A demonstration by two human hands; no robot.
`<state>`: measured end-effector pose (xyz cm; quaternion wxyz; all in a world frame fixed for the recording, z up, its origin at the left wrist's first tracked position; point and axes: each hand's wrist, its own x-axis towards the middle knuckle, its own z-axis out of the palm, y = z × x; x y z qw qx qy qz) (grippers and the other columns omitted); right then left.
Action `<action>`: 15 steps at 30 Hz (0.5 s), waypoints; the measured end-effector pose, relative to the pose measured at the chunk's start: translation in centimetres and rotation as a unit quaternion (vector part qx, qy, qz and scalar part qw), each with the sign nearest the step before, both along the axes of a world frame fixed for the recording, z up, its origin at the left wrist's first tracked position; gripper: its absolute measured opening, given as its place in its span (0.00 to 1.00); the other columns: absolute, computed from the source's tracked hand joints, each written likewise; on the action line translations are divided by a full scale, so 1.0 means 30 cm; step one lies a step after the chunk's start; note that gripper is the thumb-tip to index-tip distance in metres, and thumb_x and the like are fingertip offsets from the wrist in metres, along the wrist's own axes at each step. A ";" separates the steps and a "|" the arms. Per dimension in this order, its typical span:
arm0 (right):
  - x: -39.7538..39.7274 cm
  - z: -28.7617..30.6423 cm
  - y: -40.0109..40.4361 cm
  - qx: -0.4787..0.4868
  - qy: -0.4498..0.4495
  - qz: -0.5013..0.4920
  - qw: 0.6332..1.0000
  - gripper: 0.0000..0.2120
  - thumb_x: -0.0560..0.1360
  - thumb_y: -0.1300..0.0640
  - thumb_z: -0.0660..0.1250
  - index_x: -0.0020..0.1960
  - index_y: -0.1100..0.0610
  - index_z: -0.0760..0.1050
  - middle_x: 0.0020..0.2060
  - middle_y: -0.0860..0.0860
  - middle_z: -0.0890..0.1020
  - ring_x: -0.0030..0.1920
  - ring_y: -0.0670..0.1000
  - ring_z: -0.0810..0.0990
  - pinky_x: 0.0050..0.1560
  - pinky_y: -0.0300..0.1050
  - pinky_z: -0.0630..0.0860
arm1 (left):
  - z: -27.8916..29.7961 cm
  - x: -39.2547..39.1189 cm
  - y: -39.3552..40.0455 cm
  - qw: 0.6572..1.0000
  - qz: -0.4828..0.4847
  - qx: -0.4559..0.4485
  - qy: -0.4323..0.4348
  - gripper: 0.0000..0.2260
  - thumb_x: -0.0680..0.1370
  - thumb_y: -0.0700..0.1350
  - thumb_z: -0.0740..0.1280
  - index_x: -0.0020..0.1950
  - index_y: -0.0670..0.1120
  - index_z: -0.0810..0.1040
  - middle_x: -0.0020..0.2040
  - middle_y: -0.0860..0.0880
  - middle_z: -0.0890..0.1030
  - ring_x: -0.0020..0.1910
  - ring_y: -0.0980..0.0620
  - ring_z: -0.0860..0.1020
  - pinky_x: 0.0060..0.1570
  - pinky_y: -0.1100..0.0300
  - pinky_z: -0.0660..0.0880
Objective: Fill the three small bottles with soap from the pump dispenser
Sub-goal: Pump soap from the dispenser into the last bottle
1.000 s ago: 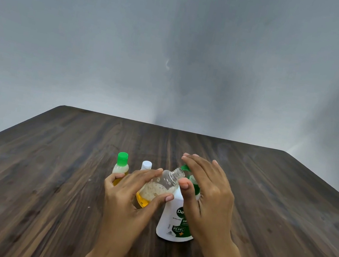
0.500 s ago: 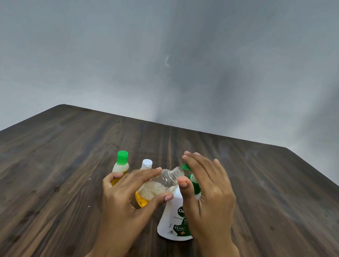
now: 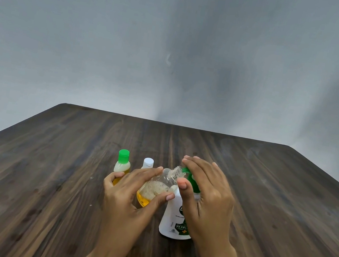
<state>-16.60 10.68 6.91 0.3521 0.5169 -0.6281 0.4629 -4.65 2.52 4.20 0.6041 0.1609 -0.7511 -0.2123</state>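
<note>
Head view: an uncapped clear bottle (image 3: pixel 157 190), w/ amber soap at its base and foam above, is gripped tilted by the left hand (image 3: pixel 130 198), neck at the green nozzle of the pump dispenser (image 3: pixel 175 221), whose top is pressed by the right hand (image 3: pixel 208 200), fingers straight; 2 capped bottles, green-capped (image 3: pixel 122 165) and white-capped (image 3: pixel 148 163), are stood at 11 o'clock of it on the table (image 3: pixel 44 174).

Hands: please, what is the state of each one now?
Left hand: holds the uncapped small bottle, tilted.
Right hand: open, fingers straight on the pump dispenser head.

2 capped bottles (image 3: pixel 122 163) block far left; table (image 3: pixel 286 204) right open.
</note>
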 end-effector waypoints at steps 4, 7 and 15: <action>0.001 0.027 -0.001 0.003 0.002 0.006 1.000 0.33 0.80 0.36 0.47 0.55 0.59 0.81 0.53 0.51 0.83 0.55 0.47 0.79 0.64 0.48 0.68 | -0.005 0.004 -0.005 1.000 0.004 -0.001 0.008 0.18 0.69 0.60 0.70 0.55 0.53 0.81 0.53 0.63 0.81 0.54 0.64 0.77 0.53 0.45 0.70; 0.004 0.030 0.003 0.003 0.005 -0.001 1.000 0.33 0.80 0.36 0.48 0.55 0.59 0.81 0.53 0.51 0.83 0.55 0.48 0.79 0.64 0.47 0.68 | 0.000 0.006 0.000 1.000 0.004 0.000 0.012 0.18 0.69 0.60 0.70 0.55 0.53 0.81 0.53 0.62 0.82 0.53 0.65 0.76 0.54 0.48 0.69; 0.013 0.038 0.010 0.015 0.004 -0.002 1.000 0.34 0.80 0.35 0.46 0.55 0.59 0.81 0.53 0.51 0.83 0.55 0.48 0.79 0.63 0.50 0.70 | 0.007 0.009 0.001 1.000 -0.002 -0.005 0.017 0.19 0.70 0.63 0.68 0.54 0.53 0.81 0.54 0.68 0.78 0.56 0.69 0.74 0.55 0.46 0.70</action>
